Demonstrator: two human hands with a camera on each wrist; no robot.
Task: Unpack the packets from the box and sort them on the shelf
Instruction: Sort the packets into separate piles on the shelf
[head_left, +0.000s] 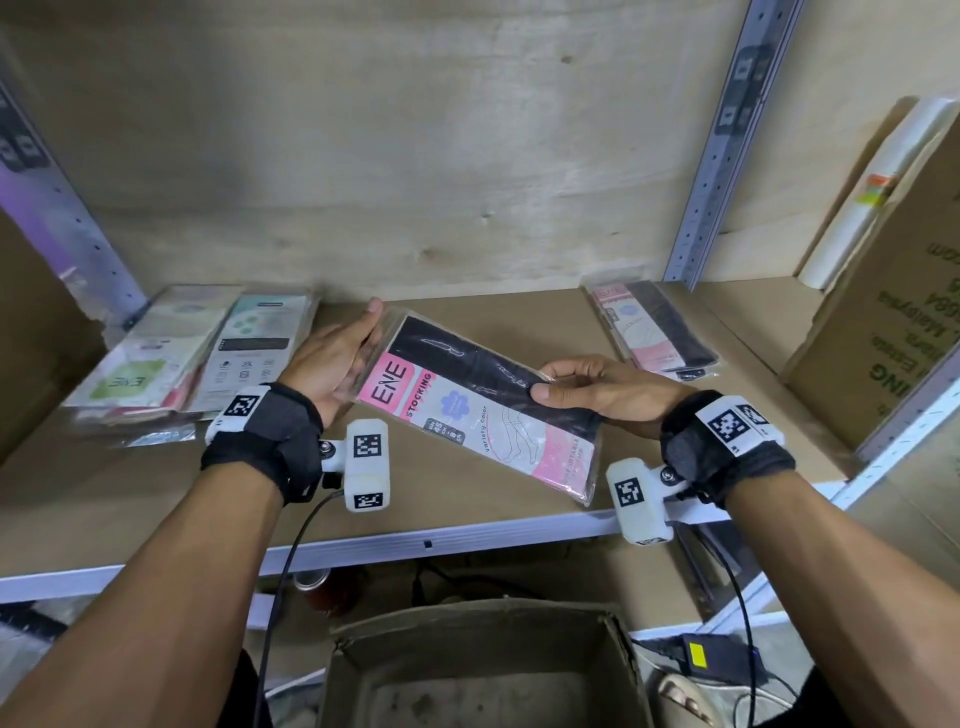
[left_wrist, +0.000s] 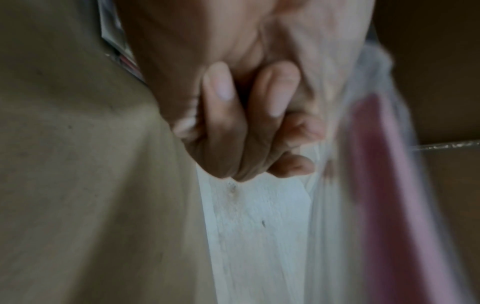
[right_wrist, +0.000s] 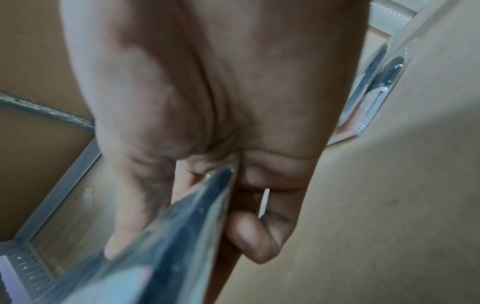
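Observation:
Both hands hold one stocking packet (head_left: 467, 410) slanted above the shelf board (head_left: 130, 483). It is clear plastic with a pink "ENE STOCKING" card and black fabric inside. My left hand (head_left: 358, 353) grips its far left end, fingers curled beside the plastic in the left wrist view (left_wrist: 249, 123), where the packet (left_wrist: 376, 164) shows pink. My right hand (head_left: 550, 382) pinches the packet's right edge, thumb on top. In the right wrist view that hand (right_wrist: 182, 236) clamps the packet (right_wrist: 168, 261) edge-on. The open cardboard box (head_left: 618, 660) sits below the shelf; no packets show inside it.
A pile of green, white and teal packets (head_left: 171, 358) lies at the shelf's left. A pile of pink-and-black packets (head_left: 654, 332) lies at the back right. A tall printed carton (head_left: 883, 322) stands at the right end. Metal uprights (head_left: 727, 145) flank the plywood back.

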